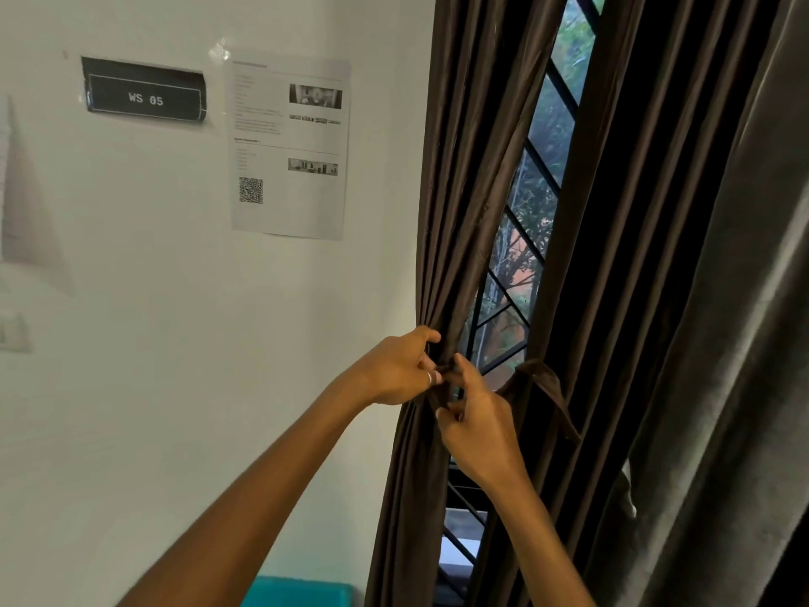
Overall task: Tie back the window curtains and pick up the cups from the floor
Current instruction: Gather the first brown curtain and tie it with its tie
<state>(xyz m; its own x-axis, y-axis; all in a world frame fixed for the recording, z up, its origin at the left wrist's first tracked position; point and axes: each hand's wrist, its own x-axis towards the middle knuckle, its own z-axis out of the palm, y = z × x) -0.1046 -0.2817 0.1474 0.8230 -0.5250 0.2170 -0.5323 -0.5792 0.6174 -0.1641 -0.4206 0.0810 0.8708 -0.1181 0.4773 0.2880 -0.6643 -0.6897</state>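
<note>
Pinching the tieback (445,368) around the gathered curtain (455,212) with my left hand (394,374) and right hand (479,429), I judged a slack knot could slip, spilling the folds.

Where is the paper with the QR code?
In the head view, the paper sheet hangs on the white wall, right of the black WS 05 sign and left of the brown curtain.
</note>
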